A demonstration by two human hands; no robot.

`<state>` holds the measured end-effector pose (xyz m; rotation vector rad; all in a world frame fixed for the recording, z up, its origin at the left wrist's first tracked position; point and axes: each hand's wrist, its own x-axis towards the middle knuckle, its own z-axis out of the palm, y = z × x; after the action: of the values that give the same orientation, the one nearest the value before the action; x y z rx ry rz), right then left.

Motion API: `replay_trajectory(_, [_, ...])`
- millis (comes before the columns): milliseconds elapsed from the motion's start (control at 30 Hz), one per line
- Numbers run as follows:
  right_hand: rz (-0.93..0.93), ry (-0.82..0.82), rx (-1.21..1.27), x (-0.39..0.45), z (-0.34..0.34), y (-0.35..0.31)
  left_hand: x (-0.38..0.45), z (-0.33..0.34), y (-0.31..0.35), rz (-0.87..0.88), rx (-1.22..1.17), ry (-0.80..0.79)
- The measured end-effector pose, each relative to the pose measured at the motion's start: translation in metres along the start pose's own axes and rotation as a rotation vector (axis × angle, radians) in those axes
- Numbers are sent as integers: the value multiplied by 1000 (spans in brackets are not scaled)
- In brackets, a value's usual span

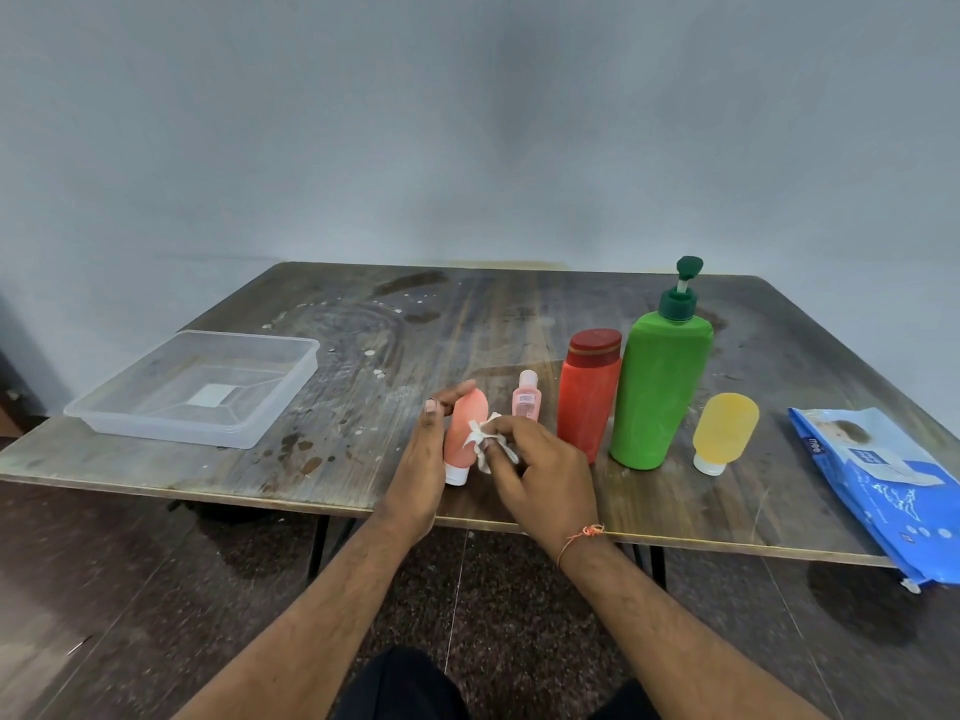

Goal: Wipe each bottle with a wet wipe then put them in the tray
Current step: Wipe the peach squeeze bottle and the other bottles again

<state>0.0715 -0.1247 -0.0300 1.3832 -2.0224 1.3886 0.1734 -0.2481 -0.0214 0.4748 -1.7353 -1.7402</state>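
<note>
My left hand (423, 459) grips a salmon-pink squeeze bottle (462, 431) that stands on its white cap near the table's front edge. My right hand (540, 472) presses a crumpled white wet wipe (485, 439) against the bottle's right side. Behind them stands a small pink bottle (524, 402). To the right are a red bottle (589, 392), a tall green pump bottle (660, 381) and a yellow squeeze bottle (723, 431) on its cap. A clear plastic tray (135, 415) lies at the left with nothing in it.
A blue pack of wet wipes (883, 485) lies at the right, hanging over the table's front edge. The wooden table (337, 449) is stained and speckled with white spots. A grey wall rises behind it, and dark floor shows below.
</note>
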Motion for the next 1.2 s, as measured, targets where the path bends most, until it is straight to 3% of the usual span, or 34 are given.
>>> replay_trajectory(367, [-62,53,-70,-2,4,2,2,1,-2,-1,-27,12])
replay_trajectory(633, [-251,-150,-205,-6,0,-5,1,0,-2,2,-5,-34])
replay_trajectory(767, [-169,-117,-161,-4,1,-3,0,3,1,18,5,-27])
replay_trajectory(1000, [6,110,-29,2,2,1,-9,7,5,91,175,-94])
replay_trajectory(1200, [-89,16,-64,1,3,2,-7,4,3,60,112,-109])
